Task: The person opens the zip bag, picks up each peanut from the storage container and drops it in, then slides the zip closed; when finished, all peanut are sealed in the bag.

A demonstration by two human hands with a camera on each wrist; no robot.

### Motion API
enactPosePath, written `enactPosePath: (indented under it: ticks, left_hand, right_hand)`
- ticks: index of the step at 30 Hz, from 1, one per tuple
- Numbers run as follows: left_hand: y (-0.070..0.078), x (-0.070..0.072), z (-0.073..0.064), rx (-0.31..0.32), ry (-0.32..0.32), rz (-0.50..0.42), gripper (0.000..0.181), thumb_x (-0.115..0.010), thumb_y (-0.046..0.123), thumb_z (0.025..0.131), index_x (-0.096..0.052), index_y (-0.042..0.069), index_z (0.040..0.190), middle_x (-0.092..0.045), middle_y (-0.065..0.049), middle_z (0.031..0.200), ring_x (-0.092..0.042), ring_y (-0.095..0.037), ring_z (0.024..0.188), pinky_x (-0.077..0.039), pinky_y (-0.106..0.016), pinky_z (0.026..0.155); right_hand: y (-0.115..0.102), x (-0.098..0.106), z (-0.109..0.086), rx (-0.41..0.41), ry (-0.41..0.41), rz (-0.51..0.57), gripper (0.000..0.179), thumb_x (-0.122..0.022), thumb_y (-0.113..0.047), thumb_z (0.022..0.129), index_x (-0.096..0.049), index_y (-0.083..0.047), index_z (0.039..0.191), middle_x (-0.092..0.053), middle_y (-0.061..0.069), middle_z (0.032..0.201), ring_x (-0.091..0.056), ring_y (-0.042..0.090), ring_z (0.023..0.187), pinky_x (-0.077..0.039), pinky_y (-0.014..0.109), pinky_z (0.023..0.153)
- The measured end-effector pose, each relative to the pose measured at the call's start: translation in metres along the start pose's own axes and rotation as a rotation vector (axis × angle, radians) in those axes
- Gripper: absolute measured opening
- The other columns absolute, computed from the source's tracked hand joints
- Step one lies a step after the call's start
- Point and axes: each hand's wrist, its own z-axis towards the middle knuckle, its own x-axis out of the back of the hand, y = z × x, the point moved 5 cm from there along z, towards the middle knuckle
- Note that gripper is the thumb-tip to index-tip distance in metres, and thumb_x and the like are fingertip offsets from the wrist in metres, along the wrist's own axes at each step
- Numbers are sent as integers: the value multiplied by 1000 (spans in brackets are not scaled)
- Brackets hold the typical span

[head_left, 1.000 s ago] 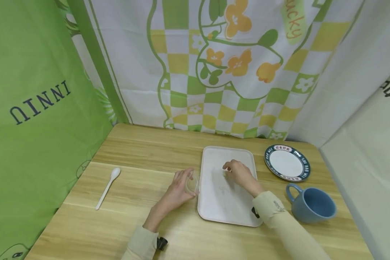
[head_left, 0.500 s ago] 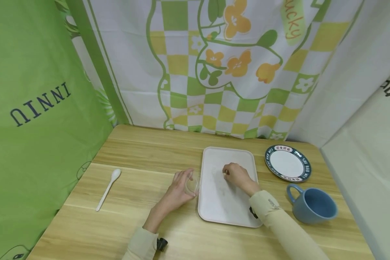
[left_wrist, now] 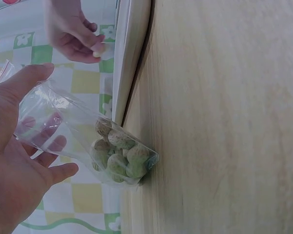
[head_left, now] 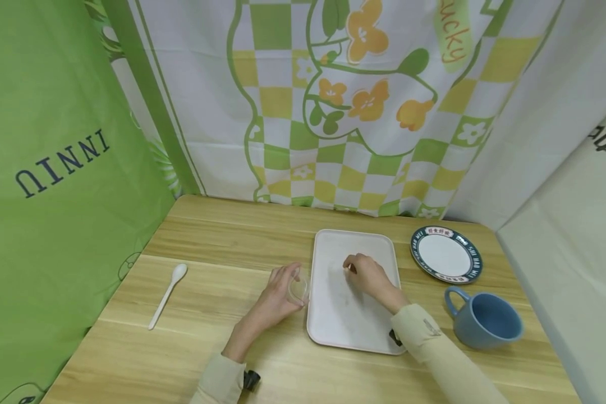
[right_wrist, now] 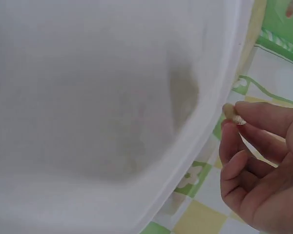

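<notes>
My left hand (head_left: 276, 294) holds a clear plastic zip bag (left_wrist: 61, 100) upright beside the tray's left edge, thumb on one side and fingers on the other. Several peanuts in their shells (left_wrist: 118, 155) lie at the bottom of the bag. Over the pale rectangular tray (head_left: 328, 320), my right hand (head_left: 371, 275) pinches a small pale peanut (right_wrist: 229, 112) between thumb and forefinger. The other fingers of that hand are curled in. From the head, the peanut is mostly hidden by the fingers.
At the left lies a white spoon (head_left: 168, 294) on the wooden table (head_left: 222, 235). A green-rimmed plate (head_left: 444, 255) stands to the right of the tray, with a blue mug (head_left: 485, 320) in front of it. Patterned cloth (head_left: 333, 163) hangs along the back edge.
My right hand's fingers have drawn closer together around the peanut, staying over the same part of the tray. The left hand and the bag have hardly moved.
</notes>
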Motion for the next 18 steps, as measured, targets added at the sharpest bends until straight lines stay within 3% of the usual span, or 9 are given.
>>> enactPosePath:
  ticks: [6, 11, 14, 18]
  left_hand:
    - [-1, 1, 0, 8, -5, 1, 82, -82, 11, 73, -34, 3, 140, -54, -9, 117, -42, -29, 118, -48, -43, 96]
    - [-2, 1, 0, 20, 0, -17, 82, -83, 12, 73, -37, 3, 140, -55, -11, 118, -43, -29, 117, -48, -44, 96]
    - [-4, 1, 1, 32, -7, -21, 82, -83, 11, 73, -37, 4, 140, -55, -8, 116, -42, -28, 118, -46, -44, 98]
    - [-5, 0, 2, 34, -11, -17, 83, -83, 12, 73, -36, 5, 141, -56, -5, 114, -41, -27, 119, -45, -43, 98]
  right_hand:
    - [-12, 9, -4, 62, 78, 78, 9, -67, -1, 84, -67, -2, 93, -62, 2, 80, -55, 13, 70, -49, 27, 61]
    - [-29, 16, -8, 162, 112, 181, 8, -70, -2, 82, -67, -4, 90, -65, 2, 81, -59, 13, 72, -53, 30, 65]
    - [-41, 20, -11, 229, 129, 220, 9, -72, -3, 83, -67, -5, 89, -66, 1, 83, -60, 12, 73, -53, 32, 64]
    - [-58, 25, -17, 298, 158, 254, 9, -73, -5, 83, -68, -7, 90, -66, 0, 85, -60, 11, 75, -50, 25, 60]
